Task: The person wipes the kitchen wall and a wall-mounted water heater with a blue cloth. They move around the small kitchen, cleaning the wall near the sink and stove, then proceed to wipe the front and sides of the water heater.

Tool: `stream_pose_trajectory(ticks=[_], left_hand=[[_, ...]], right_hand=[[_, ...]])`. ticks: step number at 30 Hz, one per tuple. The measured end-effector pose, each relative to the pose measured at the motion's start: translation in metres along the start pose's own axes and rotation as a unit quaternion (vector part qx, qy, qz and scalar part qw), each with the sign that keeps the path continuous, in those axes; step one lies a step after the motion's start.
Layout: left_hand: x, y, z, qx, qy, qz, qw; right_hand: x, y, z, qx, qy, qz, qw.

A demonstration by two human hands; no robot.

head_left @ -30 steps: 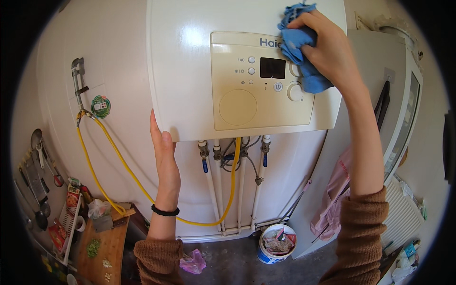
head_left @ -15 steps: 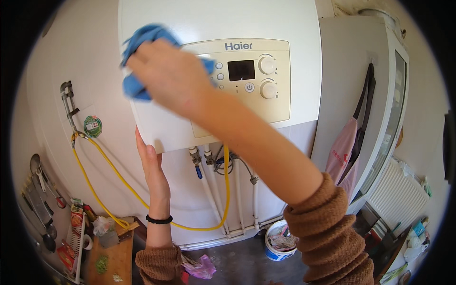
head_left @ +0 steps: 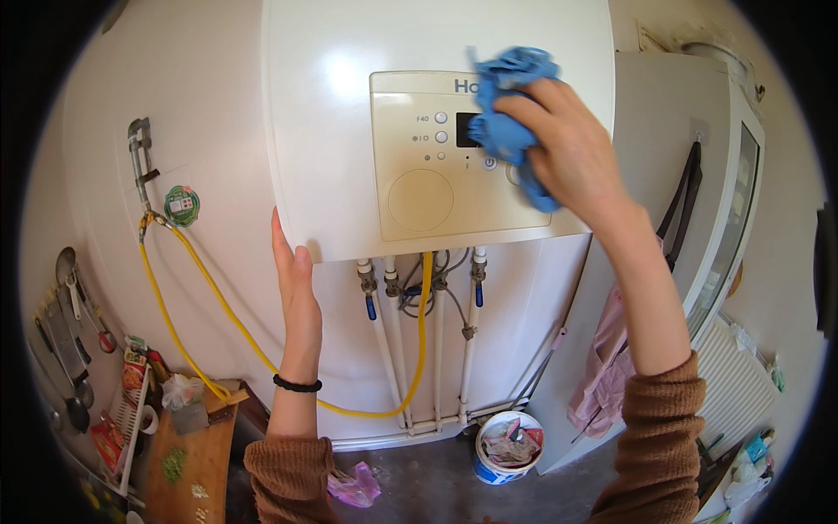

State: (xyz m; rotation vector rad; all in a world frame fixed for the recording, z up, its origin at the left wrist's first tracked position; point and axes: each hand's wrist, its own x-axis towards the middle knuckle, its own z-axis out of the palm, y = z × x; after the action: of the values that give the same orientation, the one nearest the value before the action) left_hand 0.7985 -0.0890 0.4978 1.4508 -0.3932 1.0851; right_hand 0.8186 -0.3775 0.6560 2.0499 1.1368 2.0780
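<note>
A white wall-mounted boiler (head_left: pixel 323 140) hangs in front of me, with a cream control panel (head_left: pixel 506 218) that carries buttons and a small dark screen (head_left: pixel 466 131). My right hand (head_left: pixel 576 153) grips a crumpled blue cloth (head_left: pixel 506 109) against the panel's right part. The cloth hides its knobs and some of the screen. At the boiler's lower left corner, my left hand (head_left: pixel 299 301) lies along the side edge with fingers stretched out and the thumb near the bottom edge. It holds no loose thing.
Below the boiler run white pipes (head_left: pixel 388 358) with blue-handled valves and a yellow hose (head_left: pixel 426 332). A white bucket (head_left: pixel 491 477) stands on the floor. To the right, a pink apron (head_left: pixel 602 375) hangs on a tall cabinet (head_left: pixel 646 131). A wooden board (head_left: pixel 205 463) lies lower left.
My right hand has swept the blue cloth from the boiler's left side across to the panel's right part. The view has shifted slightly; my left hand stays at the lower left corner.
</note>
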Motion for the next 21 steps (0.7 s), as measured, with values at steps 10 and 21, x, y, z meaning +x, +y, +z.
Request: stream_pose_trajectory(ticks=[10,21], left_hand=[[0.003,-0.001,-0.002,0.006,-0.017,0.024,1.0],[0.002,-0.002,-0.002,0.01,-0.024,0.044,0.999]], right_hand=[[-0.023,0.026,-0.014,0.001,0.11,0.071,0.991],[-0.065,0.024,-0.009,-0.105,-0.007,0.099,0.99]])
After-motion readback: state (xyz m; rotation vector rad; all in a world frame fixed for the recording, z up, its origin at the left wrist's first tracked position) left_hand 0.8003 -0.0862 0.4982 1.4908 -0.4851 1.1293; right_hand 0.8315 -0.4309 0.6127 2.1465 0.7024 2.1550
